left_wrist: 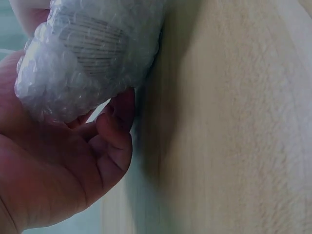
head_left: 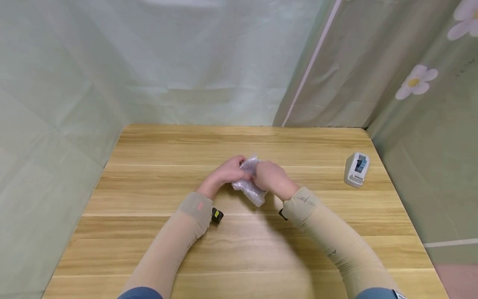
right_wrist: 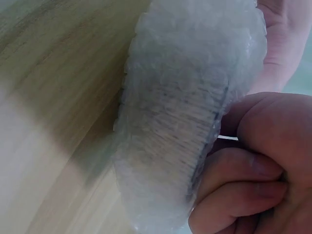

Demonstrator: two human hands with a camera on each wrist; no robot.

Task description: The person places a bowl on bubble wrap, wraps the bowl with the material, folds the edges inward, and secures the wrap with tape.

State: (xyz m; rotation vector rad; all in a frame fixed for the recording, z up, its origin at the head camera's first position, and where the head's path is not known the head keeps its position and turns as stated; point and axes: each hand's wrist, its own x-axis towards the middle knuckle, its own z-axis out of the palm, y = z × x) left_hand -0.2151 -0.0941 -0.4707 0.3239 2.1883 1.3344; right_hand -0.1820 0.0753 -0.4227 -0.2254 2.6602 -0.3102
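A bubble-wrapped bundle (head_left: pixel 254 194) is held above the middle of the wooden table. Through the clear wrap (left_wrist: pixel 44 87), in the left wrist view, shows something with fine dark parallel lines; its kind is blurred. My left hand (head_left: pixel 227 171) grips the bundle's left side, thumb against the wrap and fingers curled beneath. On the other side my right hand (head_left: pixel 271 177) pinches the wrap's upper edge. The right wrist view shows this hand's fingers (right_wrist: pixel 239 187) curled in beside the bundle, whose lined content (right_wrist: pixel 170 122) shows through there too. The fingertips at the wrap are partly hidden.
A white tape dispenser (head_left: pixel 356 169) with a blue roll stands at the table's right side. Small black devices show at the left wrist (head_left: pixel 217 215) and the right wrist (head_left: pixel 283 214). Pale curtains (head_left: pixel 209 74) hang behind and beside the wooden table (head_left: pixel 149 191).
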